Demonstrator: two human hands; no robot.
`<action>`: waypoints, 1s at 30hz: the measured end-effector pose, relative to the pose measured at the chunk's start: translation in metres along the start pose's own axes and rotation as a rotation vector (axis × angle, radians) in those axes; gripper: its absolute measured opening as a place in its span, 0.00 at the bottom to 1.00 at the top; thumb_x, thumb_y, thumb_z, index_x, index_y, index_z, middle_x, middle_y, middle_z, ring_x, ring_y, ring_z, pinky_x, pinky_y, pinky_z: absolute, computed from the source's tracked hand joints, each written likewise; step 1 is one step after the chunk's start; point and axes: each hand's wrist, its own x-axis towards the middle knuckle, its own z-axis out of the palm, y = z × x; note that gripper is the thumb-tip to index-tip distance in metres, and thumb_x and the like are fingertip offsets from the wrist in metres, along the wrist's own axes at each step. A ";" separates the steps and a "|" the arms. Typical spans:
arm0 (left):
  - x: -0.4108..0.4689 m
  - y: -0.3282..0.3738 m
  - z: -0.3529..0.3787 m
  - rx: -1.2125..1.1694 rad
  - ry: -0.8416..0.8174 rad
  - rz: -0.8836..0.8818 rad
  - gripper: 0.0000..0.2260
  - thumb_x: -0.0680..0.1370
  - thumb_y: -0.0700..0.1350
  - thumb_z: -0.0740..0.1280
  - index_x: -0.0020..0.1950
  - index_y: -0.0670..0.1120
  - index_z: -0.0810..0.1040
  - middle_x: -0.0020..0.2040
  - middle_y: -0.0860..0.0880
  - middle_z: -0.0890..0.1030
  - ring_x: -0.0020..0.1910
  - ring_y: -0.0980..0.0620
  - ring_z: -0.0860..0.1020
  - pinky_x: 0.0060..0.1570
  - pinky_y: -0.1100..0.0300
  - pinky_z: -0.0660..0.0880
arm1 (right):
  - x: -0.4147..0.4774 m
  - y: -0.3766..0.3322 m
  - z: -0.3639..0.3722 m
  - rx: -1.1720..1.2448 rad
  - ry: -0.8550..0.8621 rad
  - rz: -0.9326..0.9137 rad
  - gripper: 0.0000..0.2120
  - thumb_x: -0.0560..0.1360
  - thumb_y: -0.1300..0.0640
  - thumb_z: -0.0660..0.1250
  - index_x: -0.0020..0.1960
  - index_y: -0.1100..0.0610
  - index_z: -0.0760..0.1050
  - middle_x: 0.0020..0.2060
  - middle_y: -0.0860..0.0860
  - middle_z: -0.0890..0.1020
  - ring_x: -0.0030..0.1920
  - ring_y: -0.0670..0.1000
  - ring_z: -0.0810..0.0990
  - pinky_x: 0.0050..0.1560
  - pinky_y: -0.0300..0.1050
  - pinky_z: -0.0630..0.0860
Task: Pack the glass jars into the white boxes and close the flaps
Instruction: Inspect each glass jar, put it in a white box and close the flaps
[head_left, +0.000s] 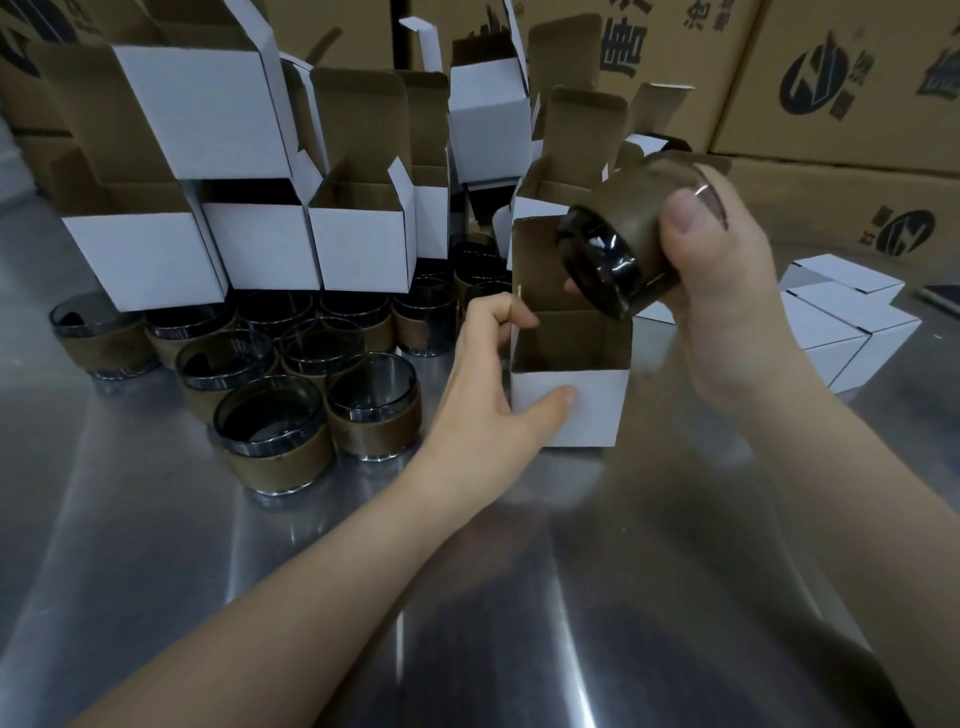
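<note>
From the head camera, the job looks to be in its early part. A few closed white boxes (852, 332) lie on the right of the steel table (467, 623), flaps shut, and these I take as finished. On the left a crowd of glass jars (270, 415) in brown sleeves stands unpacked, more than I can count surely. Behind them empty white boxes (260, 249) are stacked with flaps up, and brown cartons (831, 78) wall off the back. So most of the packing and all of those flaps are left to do.

The step in hand is loading one jar. The open box (571, 410) stands upright on the table between the two hands, its top flaps raised and its inside showing bare brown card; nothing is in it yet.

The left hand (498, 374) reaches in from the lower left and pinches the box's left wall, thumb laid flat on the white front face, fingers curled over the wall's top edge into the opening. It seems to steady the box.

The right hand (727, 291) is raised above and to the right of the box, fingers and thumb wrapped round the held jar (618, 244), the thumb across its sleeve. The jar is tilted, one dark glass end aimed down and left at the opening, just over the box's right rear corner and not yet inside; whether that end is mouth or base I cannot tell.
</note>
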 end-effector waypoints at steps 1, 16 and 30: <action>0.000 -0.001 0.000 0.009 0.004 0.005 0.21 0.73 0.40 0.70 0.54 0.59 0.63 0.63 0.50 0.72 0.63 0.54 0.73 0.60 0.60 0.73 | -0.001 0.000 0.000 -0.049 -0.010 -0.034 0.14 0.72 0.44 0.62 0.55 0.49 0.73 0.48 0.46 0.79 0.52 0.50 0.79 0.53 0.52 0.79; 0.003 -0.005 0.000 0.050 -0.007 0.070 0.21 0.72 0.38 0.68 0.54 0.55 0.61 0.62 0.49 0.72 0.63 0.55 0.73 0.62 0.63 0.70 | 0.002 0.000 -0.021 -0.675 -0.312 -0.042 0.29 0.66 0.46 0.72 0.66 0.42 0.70 0.55 0.43 0.71 0.56 0.34 0.70 0.53 0.24 0.66; -0.004 0.000 0.008 0.318 0.089 0.095 0.20 0.73 0.46 0.68 0.56 0.63 0.62 0.70 0.47 0.65 0.73 0.49 0.62 0.68 0.41 0.64 | -0.003 0.005 0.007 -1.028 -0.293 0.183 0.25 0.64 0.45 0.71 0.56 0.45 0.64 0.49 0.44 0.76 0.55 0.49 0.67 0.49 0.45 0.52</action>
